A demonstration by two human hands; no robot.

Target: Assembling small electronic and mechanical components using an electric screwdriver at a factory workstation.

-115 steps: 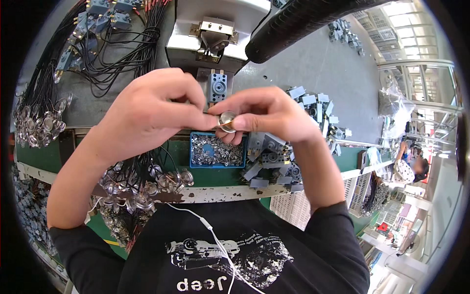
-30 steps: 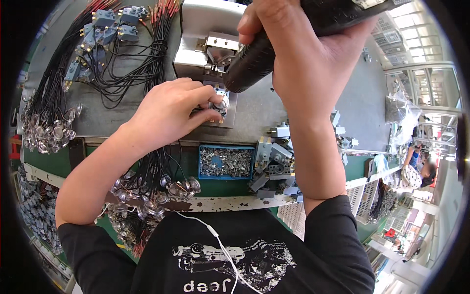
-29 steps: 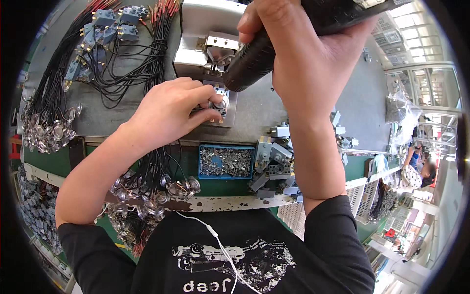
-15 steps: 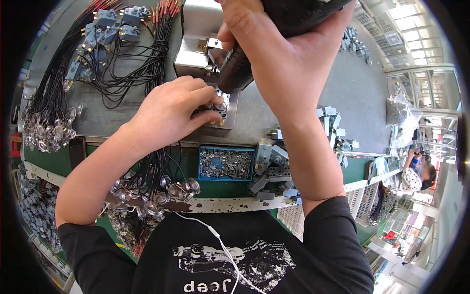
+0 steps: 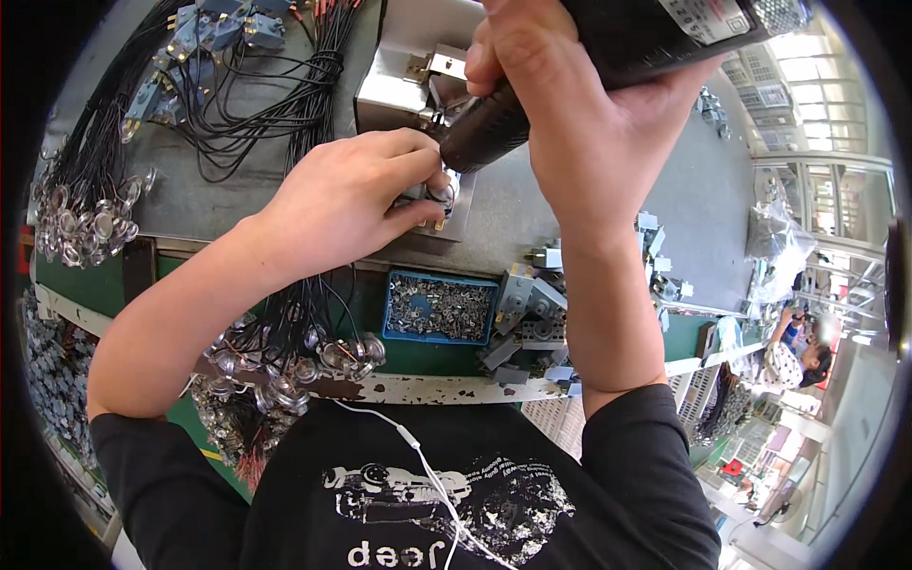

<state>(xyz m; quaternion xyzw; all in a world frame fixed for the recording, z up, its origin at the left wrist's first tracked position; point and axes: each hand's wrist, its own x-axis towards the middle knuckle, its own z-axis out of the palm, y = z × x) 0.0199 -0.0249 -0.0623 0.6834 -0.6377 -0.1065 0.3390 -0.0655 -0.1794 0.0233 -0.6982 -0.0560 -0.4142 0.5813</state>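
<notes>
My right hand (image 5: 594, 123) wraps round a black power tool (image 5: 632, 47) shaped like an electric screwdriver. The tool's dark nose (image 5: 484, 133) points down and left at a metal fixture (image 5: 394, 90). Low on that fixture, my left hand (image 5: 366, 190) is closed in a pinch on a small part with brass terminals (image 5: 440, 225), mostly covered by the fingers. The nose is right beside my left fingertips; its very tip and whatever it meets are hidden. Underneath, a flat metal plate (image 5: 463, 223) carries the part.
A blue tray (image 5: 437, 275) of small metal pieces stands at the near edge. Grey switch-like housings (image 5: 532, 309) are heaped right of it. Black cable bundles (image 5: 309, 123) with round metal ends (image 5: 90, 223) lie left. A person (image 5: 793, 361) is far off at right.
The whole view has shifted slightly, and more of the power tool's body shows at the top right. Both hands stay at the fixture with the same grips.
</notes>
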